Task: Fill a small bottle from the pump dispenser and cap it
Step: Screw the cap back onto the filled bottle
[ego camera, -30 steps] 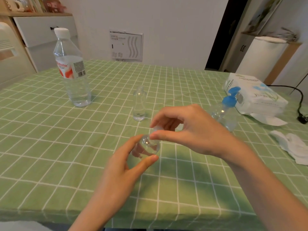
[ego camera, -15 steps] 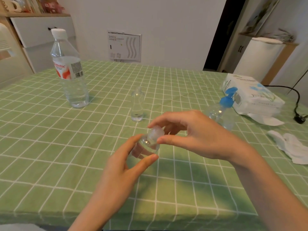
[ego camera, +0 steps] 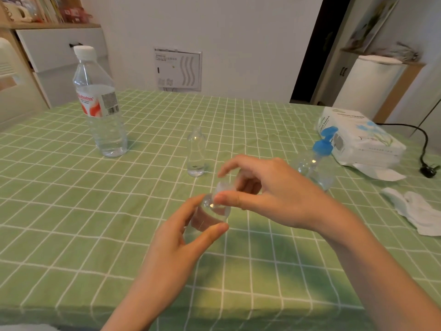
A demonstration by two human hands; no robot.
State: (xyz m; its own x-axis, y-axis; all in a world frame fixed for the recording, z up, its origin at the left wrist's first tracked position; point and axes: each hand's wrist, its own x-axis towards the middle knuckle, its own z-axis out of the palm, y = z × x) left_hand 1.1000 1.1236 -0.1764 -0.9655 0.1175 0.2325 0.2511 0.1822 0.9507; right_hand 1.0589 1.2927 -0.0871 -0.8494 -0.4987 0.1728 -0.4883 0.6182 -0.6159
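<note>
My left hand (ego camera: pixel 181 237) grips a small clear bottle (ego camera: pixel 210 216) above the green checked tablecloth (ego camera: pixel 71 211), thumb on one side and fingers on the other. My right hand (ego camera: pixel 269 194) pinches a clear cap (ego camera: pixel 223 188) at the bottle's neck, tilted a little. Whether the cap sits on the thread I cannot tell. A second small clear bottle (ego camera: pixel 196 154) stands uncapped further back at the centre. The pump dispenser (ego camera: pixel 317 161), clear with a blue pump head, stands to the right, partly behind my right hand.
A large water bottle (ego camera: pixel 100 108) with a white cap stands at the back left. At the right lie a pack of tissue paper (ego camera: pixel 358 139), a crumpled white tissue (ego camera: pixel 415 211) and a black cable with plug (ego camera: pixel 427 161). The table's front edge runs close below my forearms.
My right hand has turned at the bottle's neck, and the cap now shows between thumb and forefinger. The left hand keeps its hold on the bottle in the same place.
</note>
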